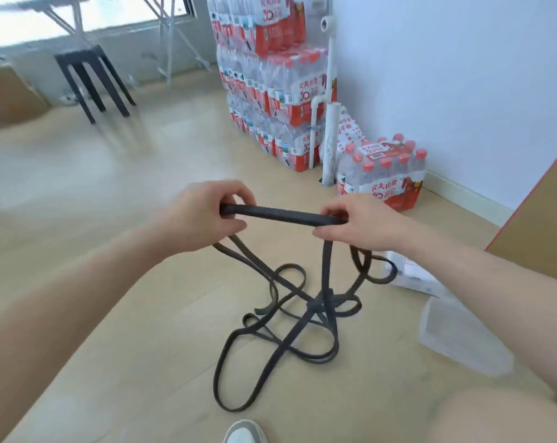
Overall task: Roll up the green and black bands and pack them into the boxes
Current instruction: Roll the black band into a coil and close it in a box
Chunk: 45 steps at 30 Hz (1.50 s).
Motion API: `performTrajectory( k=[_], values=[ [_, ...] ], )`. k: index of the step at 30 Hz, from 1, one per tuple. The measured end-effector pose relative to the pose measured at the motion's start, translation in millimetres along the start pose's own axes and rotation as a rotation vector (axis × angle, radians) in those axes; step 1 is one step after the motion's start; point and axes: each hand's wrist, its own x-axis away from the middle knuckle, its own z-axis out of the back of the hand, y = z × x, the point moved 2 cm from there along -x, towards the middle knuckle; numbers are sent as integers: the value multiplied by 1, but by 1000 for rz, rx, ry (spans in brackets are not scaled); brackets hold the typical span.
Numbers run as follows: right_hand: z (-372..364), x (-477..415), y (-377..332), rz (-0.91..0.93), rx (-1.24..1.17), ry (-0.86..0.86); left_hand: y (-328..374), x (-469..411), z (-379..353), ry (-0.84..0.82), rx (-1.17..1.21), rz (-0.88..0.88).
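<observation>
Head view: left grip [203,215] and right grip [360,227] each pinch the black band [280,215], a short stretch taut between them, the rest tangled loose on the floor [136,282]. Rolling looks barely begun; the box [462,337] lies nearby, and no green band is seen.

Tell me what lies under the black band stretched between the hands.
The rest of the black band hangs down into tangled loops on the floor. How it runs inside the left hand and right hand is hidden.

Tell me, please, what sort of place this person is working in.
Likely a spare indoor room used for storage: packs of bottled water stacked against the wall, and a dark stool near the window.
</observation>
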Motion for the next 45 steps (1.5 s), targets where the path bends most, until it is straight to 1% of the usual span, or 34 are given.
performTrajectory(
  k=[2,4,5,6,7,10,11,13,15,17,19,20,21,22,24,26,27,28,30,32,33,35,36,37,39,42,45],
  values=[
    [40,7,-42,78,50,107,9,16,45,213,-5,2],
    [73,19,-81,141,26,209,14,36,86,410,91,28],
    [86,26,-98,160,-18,242,15,46,104,472,141,40],
    [97,33,-113,169,-73,264,14,56,118,490,175,55],
    [107,39,-125,169,-132,280,13,65,127,462,192,76],
    [125,49,-141,148,-309,292,2,84,127,265,249,192],
    [127,50,-141,128,-339,293,-5,89,121,232,298,245],
    [120,45,-131,49,-321,275,-18,93,105,173,430,347],
    [98,36,-112,-51,-276,201,-26,94,89,131,548,418],
    [73,27,-94,-140,-207,94,-22,89,82,142,757,429],
    [54,21,-88,-188,101,-74,-14,83,80,175,1019,450],
    [48,18,-92,-181,230,-130,-8,81,80,191,1142,461],
    [44,17,-103,-157,242,-167,-2,77,78,199,1259,465],
    [39,17,-116,-123,158,-212,4,74,76,207,1372,465],
    [22,22,-148,-45,-82,-392,12,67,71,278,1559,445],
    [-1,28,-170,32,-158,-565,14,62,74,421,1693,399],
    [-12,29,-175,68,-160,-608,12,60,77,495,1751,376],
    [-21,31,-178,89,-167,-617,9,60,81,566,1800,355],
    [-35,28,-180,84,-238,-544,2,61,89,699,1864,329],
    [-42,20,-180,6,-322,-368,-2,63,90,787,1891,331],
    [-44,16,-181,-22,-331,-262,-3,64,88,809,1896,339],
    [-48,8,-183,-14,-288,-58,-2,66,87,818,1909,345],
    [-51,5,-185,6,-302,0,-1,67,87,814,1912,341],
    [-54,2,-188,23,-358,15,0,67,88,807,1908,336],
    [-59,-1,-195,41,-520,-28,1,67,89,796,1899,322],
    [-60,-1,-202,4,-719,-153,-4,69,92,816,1925,315],
    [-61,0,-204,36,-836,-317,-12,71,93,864,1950,326]
  ],
)
